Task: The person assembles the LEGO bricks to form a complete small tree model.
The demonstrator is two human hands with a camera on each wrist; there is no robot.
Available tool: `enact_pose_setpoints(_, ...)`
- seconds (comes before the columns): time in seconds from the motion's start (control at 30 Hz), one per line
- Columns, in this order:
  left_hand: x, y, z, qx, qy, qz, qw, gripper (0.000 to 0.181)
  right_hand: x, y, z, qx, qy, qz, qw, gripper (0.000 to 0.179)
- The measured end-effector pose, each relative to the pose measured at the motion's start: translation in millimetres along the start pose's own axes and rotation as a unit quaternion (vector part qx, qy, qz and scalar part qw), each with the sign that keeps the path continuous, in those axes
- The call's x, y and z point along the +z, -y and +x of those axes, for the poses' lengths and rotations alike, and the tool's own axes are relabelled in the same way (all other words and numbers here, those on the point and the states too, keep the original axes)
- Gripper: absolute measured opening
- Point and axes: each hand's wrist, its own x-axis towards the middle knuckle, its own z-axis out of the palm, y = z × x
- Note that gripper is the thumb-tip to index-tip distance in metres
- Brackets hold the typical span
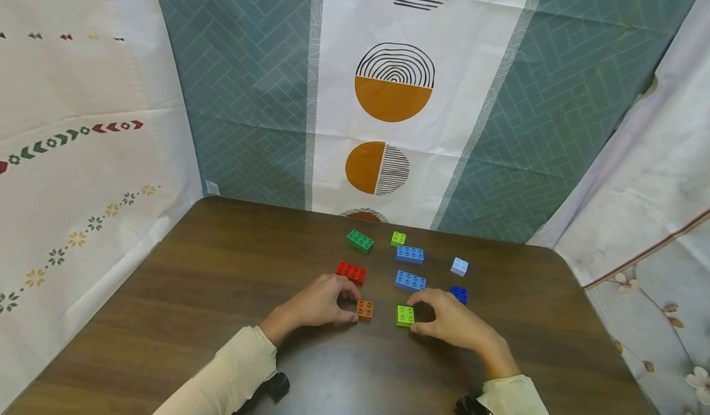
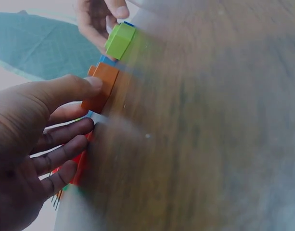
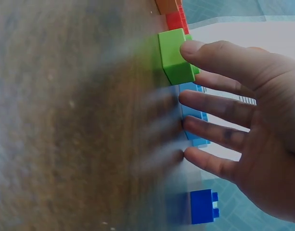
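My left hand [image 1: 322, 302] pinches an orange toy building brick [image 1: 364, 310] at its left side, thumb at the near face and index finger at the far one. In the left wrist view the thumb lies against the orange brick [image 2: 101, 89], and the other fingers are spread loosely below. A short gap to the right, my right hand [image 1: 452, 320] holds a lime green brick [image 1: 405, 316] between thumb and index finger. The right wrist view has the thumb tip on this lime brick [image 3: 173, 57], its far side hidden. Both bricks are studs up, low at the wooden table [image 1: 222, 267].
Beyond my left hand lie a red brick [image 1: 351, 272] and a green brick [image 1: 360, 240]. Two light blue bricks, one nearer [image 1: 410, 280] and one farther [image 1: 410, 254], sit behind the lime one. A small lime brick [image 1: 398, 238], a pale blue brick [image 1: 459, 266] and a dark blue brick [image 1: 459, 294] lie around them.
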Motion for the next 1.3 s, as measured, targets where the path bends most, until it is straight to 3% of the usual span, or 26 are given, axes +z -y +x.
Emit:
enact_pose_setpoints(0.47,-1.2,1.1,-1.1,-0.005,0.000,-0.014,0.9999,0.028,8,-3,1.4,0.003,-0.029,-0.012,0.9995,0.032)
enact_pose_setpoints(0.73,0.2,2.5,-0.9,-0.010,0.001,-0.030,0.9995,0.028,11,-4,4.2,0.030,-0.045,0.025,0.9982,0.031)
enact_pose_setpoints(1.3,4.9,-0.4,-0.1,0.002,-0.019,-0.016,0.9997,0.027,14,10,17.2,-0.003,-0.050,0.071,0.9963,0.033)
